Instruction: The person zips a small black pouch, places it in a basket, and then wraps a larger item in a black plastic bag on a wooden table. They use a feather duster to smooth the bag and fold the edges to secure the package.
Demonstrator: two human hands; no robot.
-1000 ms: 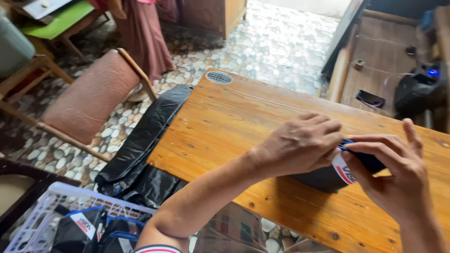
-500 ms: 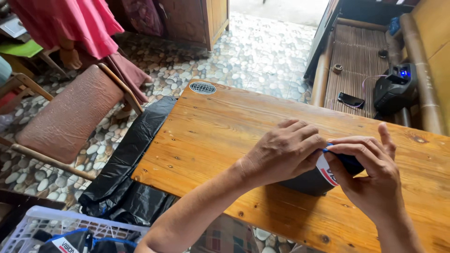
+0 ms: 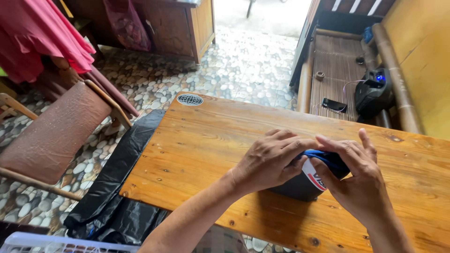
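- Two bare hands at work, both on one thing: a small dark folded cloth piece (image 3: 304,185) lying on the wooden table (image 3: 201,150), toward its near right part
- Left hand (image 3: 272,159) lies over the cloth's left and top side, fingers curled down and closed on it
- Right hand (image 3: 358,180) cups the right side, fingertips pinching the blue edge (image 3: 323,157) at the top of the cloth; both hands hold it, touching each other above it
- One label on the cloth: a white patch (image 3: 315,177) with a red band along its lower side, facing the camera between the two hands; its print partly hidden by the fingers
- One round sticker (image 3: 190,99) on the table's far left corner, white with a dark grid pattern, well apart from the hands
- One black plastic bag (image 3: 110,187) hanging down off the table's left edge to the pebble floor (image 3: 243,61)
- One chair (image 3: 51,133) with wooden frame and worn brownish seat pad, left of the table
- One white basket (image 3: 42,242), only its rim showing at the bottom left
- One bamboo bench (image 3: 337,70) beyond the table's far right; on it one black speaker (image 3: 372,96) with a blue light, one flat dark phone (image 3: 334,105), two small round items too small to tell
- Pink cloth (image 3: 37,37) hanging at the top left, one wooden cabinet (image 3: 183,26) behind it
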